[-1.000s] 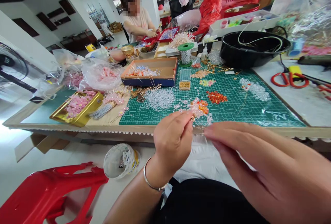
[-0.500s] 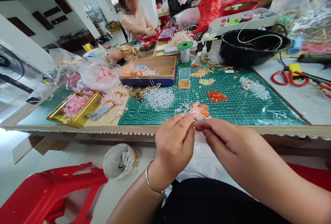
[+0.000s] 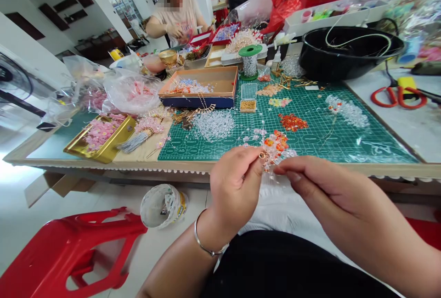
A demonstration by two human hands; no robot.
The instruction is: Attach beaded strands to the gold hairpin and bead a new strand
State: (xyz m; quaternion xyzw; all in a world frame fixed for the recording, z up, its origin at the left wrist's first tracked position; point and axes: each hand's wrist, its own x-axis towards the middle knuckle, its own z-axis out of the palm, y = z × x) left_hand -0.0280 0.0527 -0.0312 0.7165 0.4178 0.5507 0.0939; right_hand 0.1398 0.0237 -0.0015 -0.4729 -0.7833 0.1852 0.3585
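at the near edge of the green mat (image 3: 310, 144), my left hand (image 3: 236, 185) has its fingers clamped on the orange and pink bead cluster (image 3: 275, 144), beside its small gold ring (image 3: 262, 155). my right hand (image 3: 330, 192) is just beside the cluster, thumb and forefinger close together; whether they grip a strand i cannot tell. on the surface (image 3: 193, 168), past the cluster, lie a pile of orange-red beads (image 3: 292, 122) and, further left, a heap of clear beads (image 3: 213, 125).
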